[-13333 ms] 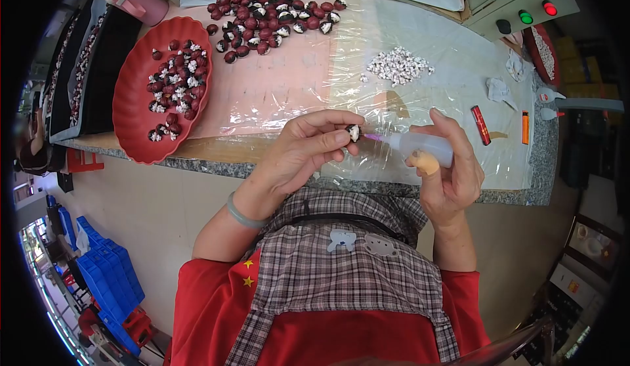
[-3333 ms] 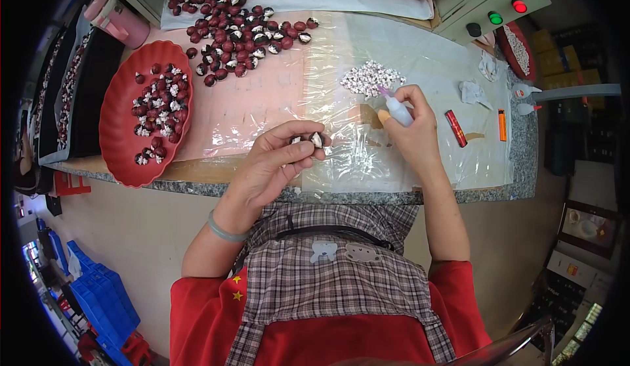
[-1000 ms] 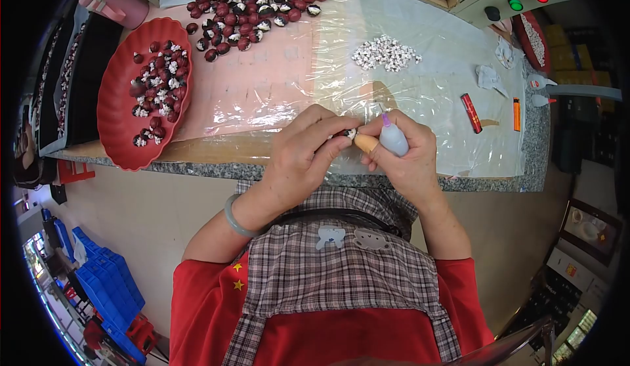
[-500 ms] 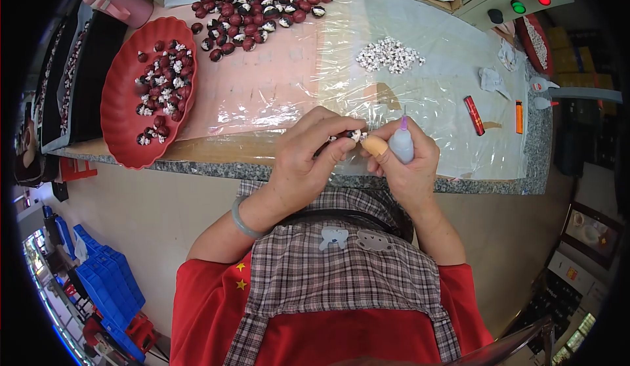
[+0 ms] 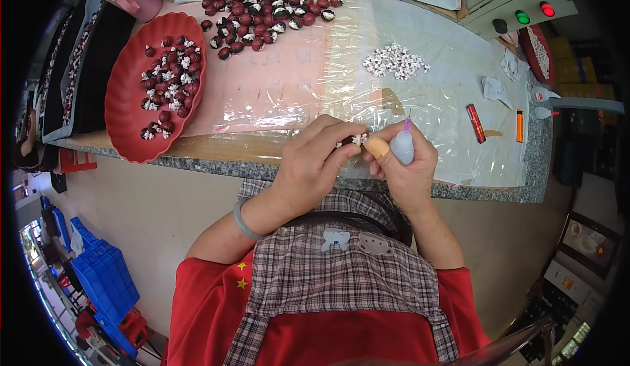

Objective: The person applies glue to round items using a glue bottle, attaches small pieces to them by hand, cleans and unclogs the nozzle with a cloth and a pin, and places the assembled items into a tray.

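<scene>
My left hand [image 5: 312,156] is closed around a small dark ball with white bits [image 5: 357,139] on its right side; fingers cover most of the ball. In my right hand [image 5: 415,179] is a squeeze bottle [image 5: 402,148], pale with a purple tip and a thin needle pointing up and away. A tan finger cover [image 5: 377,147] sits on my right thumb, close against the white bits. Whether those fingertips also pinch a bit, I cannot make out. Beyond the hands lies a pile of small white pieces [image 5: 395,61] on the plastic-covered table [image 5: 440,116].
Left stands a red scalloped tray [image 5: 117,97] of dark red balls with white bits. Many red, black and white balls [image 5: 259,21] lie at the back. A red tube [image 5: 476,124], an orange stick [image 5: 520,126] and crumpled tissue [image 5: 495,91] lie right.
The ball in my left hand appears turned, with more white bits and less dark surface showing. Both hands stay close together. The whole view has shifted slightly.
</scene>
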`<action>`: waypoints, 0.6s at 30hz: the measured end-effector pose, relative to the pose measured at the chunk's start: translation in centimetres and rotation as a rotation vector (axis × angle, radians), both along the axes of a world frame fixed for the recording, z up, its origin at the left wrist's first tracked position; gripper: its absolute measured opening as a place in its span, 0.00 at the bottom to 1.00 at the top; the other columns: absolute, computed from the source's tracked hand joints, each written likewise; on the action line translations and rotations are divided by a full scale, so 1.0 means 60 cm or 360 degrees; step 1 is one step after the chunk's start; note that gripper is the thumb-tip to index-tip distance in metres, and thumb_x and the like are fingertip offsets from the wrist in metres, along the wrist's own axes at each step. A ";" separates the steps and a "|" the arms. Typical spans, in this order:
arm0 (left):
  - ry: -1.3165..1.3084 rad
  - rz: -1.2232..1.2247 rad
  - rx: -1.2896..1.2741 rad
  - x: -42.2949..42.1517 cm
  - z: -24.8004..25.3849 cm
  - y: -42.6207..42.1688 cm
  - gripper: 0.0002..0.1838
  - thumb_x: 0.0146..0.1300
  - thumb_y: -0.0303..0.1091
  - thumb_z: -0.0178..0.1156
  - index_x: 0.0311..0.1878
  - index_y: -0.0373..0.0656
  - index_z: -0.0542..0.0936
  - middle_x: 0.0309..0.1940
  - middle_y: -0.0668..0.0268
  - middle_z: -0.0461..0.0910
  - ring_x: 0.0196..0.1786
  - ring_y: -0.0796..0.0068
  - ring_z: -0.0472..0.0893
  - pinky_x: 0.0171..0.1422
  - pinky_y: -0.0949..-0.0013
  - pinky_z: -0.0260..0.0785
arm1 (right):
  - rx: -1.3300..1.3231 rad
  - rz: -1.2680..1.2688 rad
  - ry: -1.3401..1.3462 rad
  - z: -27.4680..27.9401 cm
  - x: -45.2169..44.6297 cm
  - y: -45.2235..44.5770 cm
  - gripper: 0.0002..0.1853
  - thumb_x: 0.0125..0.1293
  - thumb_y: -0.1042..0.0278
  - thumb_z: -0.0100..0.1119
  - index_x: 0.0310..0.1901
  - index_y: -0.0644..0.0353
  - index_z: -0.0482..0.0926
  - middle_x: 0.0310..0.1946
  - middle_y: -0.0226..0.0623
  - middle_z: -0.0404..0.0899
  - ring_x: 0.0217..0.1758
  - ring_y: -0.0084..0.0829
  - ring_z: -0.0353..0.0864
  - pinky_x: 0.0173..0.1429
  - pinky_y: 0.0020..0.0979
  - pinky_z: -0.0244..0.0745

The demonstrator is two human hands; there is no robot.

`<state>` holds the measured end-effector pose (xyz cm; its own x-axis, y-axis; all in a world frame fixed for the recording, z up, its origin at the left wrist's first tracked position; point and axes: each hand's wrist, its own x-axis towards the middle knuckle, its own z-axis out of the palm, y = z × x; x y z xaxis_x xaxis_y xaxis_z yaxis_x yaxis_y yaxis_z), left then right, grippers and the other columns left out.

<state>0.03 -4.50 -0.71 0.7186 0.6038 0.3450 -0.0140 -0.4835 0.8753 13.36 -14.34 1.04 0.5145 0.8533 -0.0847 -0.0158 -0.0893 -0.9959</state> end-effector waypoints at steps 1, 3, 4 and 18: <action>-0.0024 0.0013 0.0054 0.001 -0.001 -0.001 0.14 0.57 0.22 0.60 0.48 0.36 0.78 0.35 0.57 0.77 0.34 0.64 0.78 0.38 0.69 0.71 | 0.0008 -0.0010 0.0025 -0.002 -0.001 -0.001 0.04 0.62 0.75 0.62 0.32 0.64 0.76 0.22 0.31 0.79 0.20 0.16 0.74 0.24 0.19 0.68; -0.0049 0.0029 0.0131 0.001 -0.002 -0.003 0.13 0.57 0.21 0.60 0.47 0.35 0.78 0.35 0.57 0.77 0.35 0.64 0.78 0.39 0.70 0.71 | 0.0019 -0.0020 0.0067 -0.006 -0.004 -0.004 0.04 0.62 0.75 0.61 0.32 0.64 0.76 0.22 0.31 0.78 0.20 0.16 0.74 0.24 0.19 0.68; -0.0053 0.0034 0.0160 0.000 -0.002 -0.003 0.14 0.57 0.21 0.60 0.47 0.35 0.78 0.36 0.57 0.77 0.36 0.63 0.78 0.39 0.69 0.71 | 0.0028 -0.0018 0.0082 -0.008 -0.004 -0.004 0.04 0.62 0.76 0.61 0.32 0.64 0.76 0.22 0.31 0.78 0.20 0.16 0.74 0.24 0.19 0.68; 0.0174 0.0669 0.0823 -0.080 0.042 0.128 0.13 0.56 0.16 0.57 0.45 0.36 0.77 0.39 0.58 0.78 0.38 0.67 0.78 0.40 0.71 0.70 | 0.0069 -0.0025 0.0212 -0.009 0.041 0.005 0.05 0.63 0.75 0.59 0.39 0.63 0.75 0.24 0.32 0.77 0.21 0.16 0.72 0.23 0.16 0.64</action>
<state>-4.80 3.17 1.82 0.5059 0.6163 0.6035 0.3422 -0.7856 0.5155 15.80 -14.04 0.51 0.5144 0.8496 -0.1162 -0.1493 -0.0447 -0.9878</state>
